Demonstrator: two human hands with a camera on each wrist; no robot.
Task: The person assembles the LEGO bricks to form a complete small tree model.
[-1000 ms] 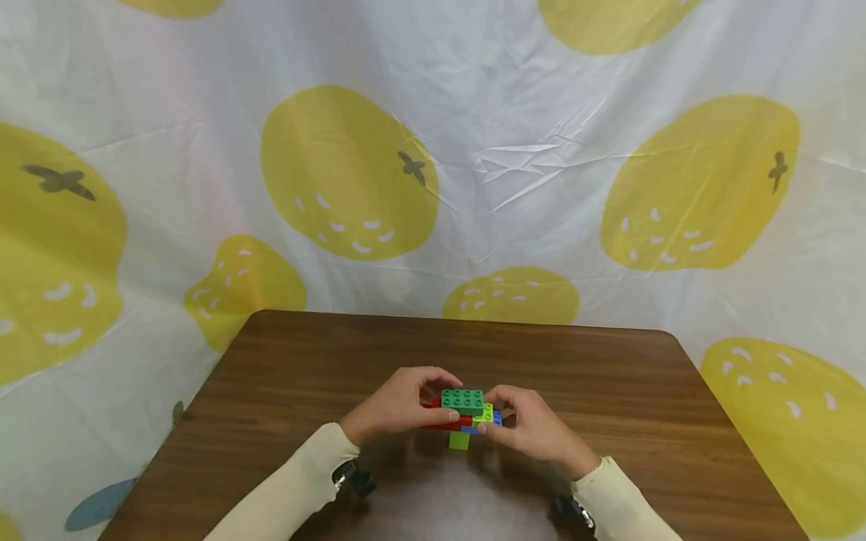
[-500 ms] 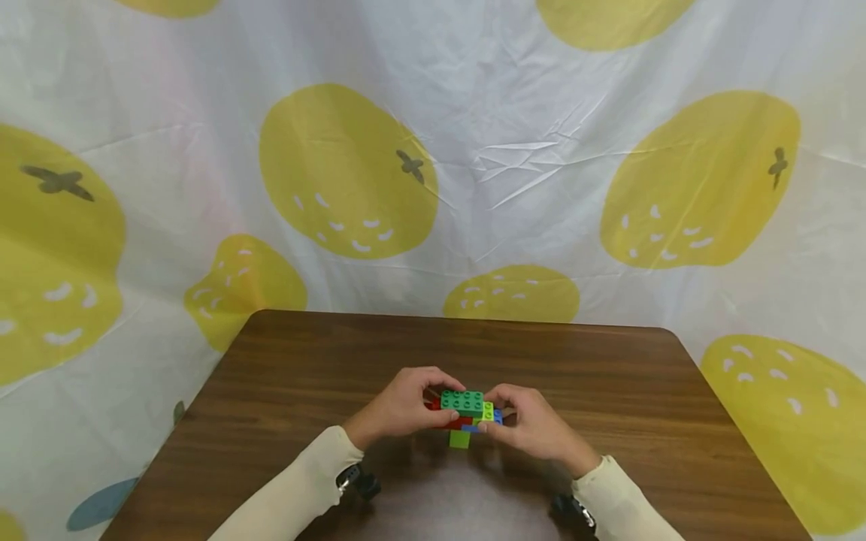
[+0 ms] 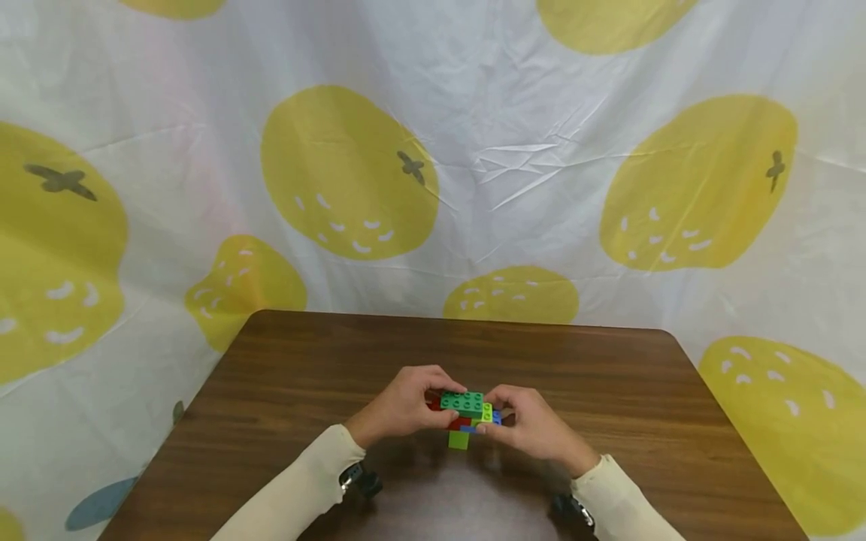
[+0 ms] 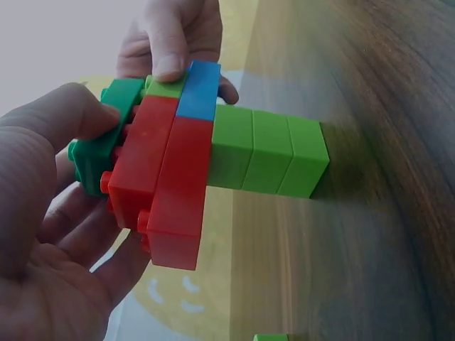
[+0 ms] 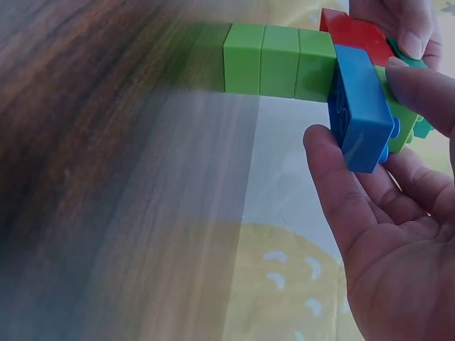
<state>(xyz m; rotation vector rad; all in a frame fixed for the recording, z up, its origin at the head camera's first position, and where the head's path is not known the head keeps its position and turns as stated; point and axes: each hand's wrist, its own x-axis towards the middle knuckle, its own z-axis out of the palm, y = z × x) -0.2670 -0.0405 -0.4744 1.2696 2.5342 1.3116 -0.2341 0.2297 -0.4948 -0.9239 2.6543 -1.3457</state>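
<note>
Toy building bricks form a T-shaped build standing on the table. Its stem is a column of lime green bricks (image 4: 270, 153). Across the top lie a lower red brick (image 4: 183, 181) and a blue brick (image 5: 366, 114). Above them sit an upper red brick (image 4: 144, 145) and a lime brick (image 3: 487, 412). My left hand (image 3: 404, 402) pinches the dark green brick (image 3: 462, 403) at the very top between thumb and fingers. Red studs show in a gap beneath that brick. My right hand (image 3: 534, 428) grips the lime brick's end from the right, with fingers beside the blue brick.
The brown wooden table (image 3: 595, 376) extends around the build. A lemon-print cloth (image 3: 501, 203) hangs behind it. Both wrists carry small black cameras. A bit of another lime green piece (image 4: 271, 337) shows at the left wrist view's bottom edge.
My left fingers have shifted slightly right and closer on the dark green brick, which sits a touch lower. The right hand has stayed in place.
</note>
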